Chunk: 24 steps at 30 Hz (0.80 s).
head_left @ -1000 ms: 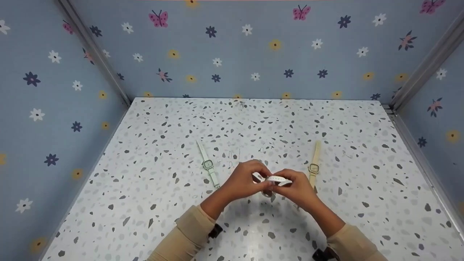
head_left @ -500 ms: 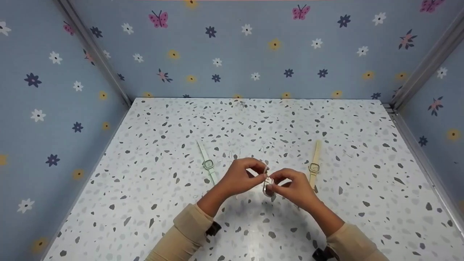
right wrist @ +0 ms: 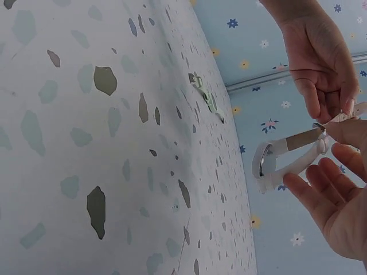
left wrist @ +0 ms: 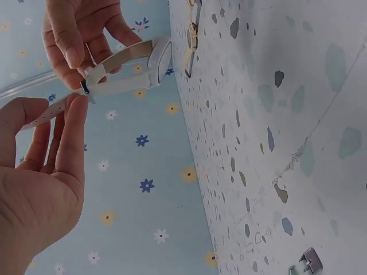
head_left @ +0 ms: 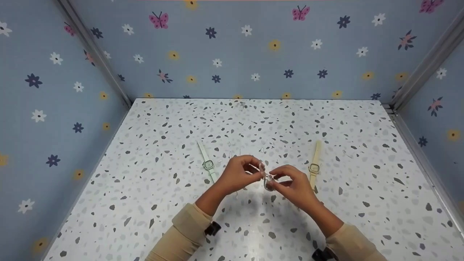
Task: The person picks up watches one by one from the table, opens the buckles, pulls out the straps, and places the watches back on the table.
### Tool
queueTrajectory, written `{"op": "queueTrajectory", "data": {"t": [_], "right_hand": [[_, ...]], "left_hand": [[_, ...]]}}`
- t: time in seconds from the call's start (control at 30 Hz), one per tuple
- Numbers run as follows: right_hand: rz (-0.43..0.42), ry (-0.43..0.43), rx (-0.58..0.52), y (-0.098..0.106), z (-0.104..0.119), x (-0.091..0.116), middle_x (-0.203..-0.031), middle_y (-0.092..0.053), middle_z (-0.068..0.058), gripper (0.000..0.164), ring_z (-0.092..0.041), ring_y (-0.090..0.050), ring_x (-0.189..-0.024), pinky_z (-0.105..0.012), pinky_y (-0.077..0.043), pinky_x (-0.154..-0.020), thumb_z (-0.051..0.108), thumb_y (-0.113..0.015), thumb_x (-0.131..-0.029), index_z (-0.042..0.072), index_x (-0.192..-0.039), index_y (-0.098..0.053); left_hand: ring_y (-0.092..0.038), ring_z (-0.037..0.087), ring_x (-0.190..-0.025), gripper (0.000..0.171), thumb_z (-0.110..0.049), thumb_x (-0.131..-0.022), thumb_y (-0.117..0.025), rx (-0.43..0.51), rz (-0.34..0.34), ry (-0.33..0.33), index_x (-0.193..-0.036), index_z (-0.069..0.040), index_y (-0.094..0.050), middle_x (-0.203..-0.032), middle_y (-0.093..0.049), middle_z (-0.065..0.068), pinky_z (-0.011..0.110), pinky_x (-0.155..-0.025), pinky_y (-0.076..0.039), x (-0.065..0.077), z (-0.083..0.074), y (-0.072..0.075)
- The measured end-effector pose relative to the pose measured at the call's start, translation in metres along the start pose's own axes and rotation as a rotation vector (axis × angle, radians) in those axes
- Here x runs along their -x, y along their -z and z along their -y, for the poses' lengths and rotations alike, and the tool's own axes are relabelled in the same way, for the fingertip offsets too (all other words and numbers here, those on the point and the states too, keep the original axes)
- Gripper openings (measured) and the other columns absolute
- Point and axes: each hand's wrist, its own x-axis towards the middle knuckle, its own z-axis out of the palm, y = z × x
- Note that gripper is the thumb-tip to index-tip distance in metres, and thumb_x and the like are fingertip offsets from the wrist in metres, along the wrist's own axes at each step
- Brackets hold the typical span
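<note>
A white wristwatch (left wrist: 127,85) is held in the air between both hands, its strap bent into a loop with the tail running through the metal buckle. My left hand (head_left: 241,175) pinches the holed strap tail (left wrist: 43,116) between thumb and fingers. Opposite it, my right hand (head_left: 295,185) holds the strap by the buckle (right wrist: 321,127), with the thumb there and a fingertip against the band. The watch case (right wrist: 265,163) hangs at the far end of the loop, seen edge-on. In the head view, fingers partly cover the watch.
On the speckled white table (head_left: 174,123) lie a pale green watch (head_left: 208,165) to the left and a cream-yellow watch (head_left: 314,168) to the right, both with straps laid out straight. Blue flowered panels (head_left: 246,47) stand at the back and both sides.
The strap tail, crosswise between the hands a second ago, now sits in the left fingers. The left hand has moved slightly up and left, and the watch has turned.
</note>
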Motion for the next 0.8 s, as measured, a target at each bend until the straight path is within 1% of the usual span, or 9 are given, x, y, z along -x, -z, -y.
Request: {"op": "queueTrajectory", "data": {"t": [0.03, 0.13, 0.2, 0.33, 0.47, 0.63, 0.7, 0.8], "right_hand": [[-0.012, 0.025, 0.002, 0.000, 0.004, 0.000, -0.098, -0.065, -0.016, 0.019, -0.034, -0.065, -0.090, -0.029, -0.059, -0.070, -0.008, -0.074, -0.081, -0.005, -0.099, -0.068], [-0.044, 0.091, 0.020, -0.002, 0.005, 0.000, -0.093, -0.065, -0.015, 0.015, -0.032, -0.065, -0.087, -0.028, -0.059, -0.067, -0.010, -0.074, -0.080, -0.005, -0.093, -0.069], [-0.055, 0.116, 0.029, -0.003, 0.005, 0.000, -0.091, -0.065, -0.014, 0.014, -0.031, -0.065, -0.086, -0.028, -0.059, -0.066, -0.011, -0.073, -0.079, -0.004, -0.090, -0.069], [-0.058, 0.108, 0.035, -0.003, 0.007, 0.000, -0.090, -0.064, -0.013, 0.013, -0.029, -0.065, -0.086, -0.027, -0.059, -0.066, -0.012, -0.073, -0.080, -0.003, -0.087, -0.069], [-0.042, 0.087, 0.031, -0.003, 0.005, -0.002, -0.091, -0.065, -0.013, 0.011, -0.028, -0.065, -0.088, -0.026, -0.059, -0.067, -0.011, -0.072, -0.081, -0.002, -0.087, -0.069], [-0.019, 0.078, 0.015, -0.003, -0.016, -0.005, -0.094, -0.065, -0.012, 0.007, -0.028, -0.064, -0.091, -0.027, -0.059, -0.065, -0.006, -0.072, -0.084, 0.000, -0.087, -0.069], [-0.004, 0.090, 0.024, -0.003, -0.025, -0.006, -0.095, -0.065, -0.010, 0.004, -0.026, -0.063, -0.091, -0.027, -0.059, -0.064, -0.001, -0.072, -0.086, 0.000, -0.086, -0.068], [0.031, 0.125, 0.038, -0.001, -0.029, -0.008, -0.097, -0.065, -0.006, 0.007, -0.023, -0.063, -0.092, -0.026, -0.059, -0.063, 0.006, -0.073, -0.088, 0.002, -0.086, -0.068]], "left_hand": [[-0.070, 0.017, -0.081, 0.008, -0.005, -0.085, -0.073, -0.002, -0.001, -0.001, -0.093, -0.005, -0.071, -0.094, -0.070, 0.003, 0.031, -0.069, -0.059, 0.000, 0.000, 0.000], [-0.070, 0.017, -0.082, 0.009, -0.007, -0.085, -0.073, 0.016, -0.001, 0.004, -0.093, -0.005, -0.072, -0.095, -0.070, 0.004, 0.032, -0.069, -0.059, 0.000, -0.001, -0.002], [-0.070, 0.018, -0.082, 0.010, -0.009, -0.086, -0.074, 0.039, -0.002, 0.010, -0.094, -0.004, -0.072, -0.096, -0.069, 0.005, 0.032, -0.070, -0.059, 0.000, -0.001, -0.003], [-0.070, 0.020, -0.082, 0.013, -0.009, -0.086, -0.074, 0.093, -0.002, 0.029, -0.097, -0.002, -0.072, -0.097, -0.069, 0.008, 0.033, -0.071, -0.059, 0.000, 0.000, -0.005], [-0.070, 0.024, -0.082, 0.015, -0.006, -0.086, -0.073, 0.135, -0.004, 0.050, -0.099, 0.001, -0.071, -0.099, -0.069, 0.012, 0.035, -0.071, -0.060, 0.000, 0.000, -0.006], [-0.070, 0.023, -0.083, 0.014, -0.006, -0.086, -0.073, 0.114, 0.016, 0.067, -0.098, 0.000, -0.071, -0.096, -0.069, 0.009, 0.034, -0.071, -0.059, 0.000, -0.001, -0.006], [-0.070, 0.021, -0.082, 0.013, -0.007, -0.086, -0.074, 0.110, 0.027, 0.069, -0.097, -0.001, -0.071, -0.096, -0.069, 0.008, 0.033, -0.071, -0.059, 0.000, -0.003, -0.005], [-0.070, 0.021, -0.083, 0.013, -0.007, -0.086, -0.073, 0.120, 0.041, 0.067, -0.098, -0.001, -0.071, -0.096, -0.069, 0.008, 0.034, -0.072, -0.059, 0.001, -0.005, -0.005]]}}
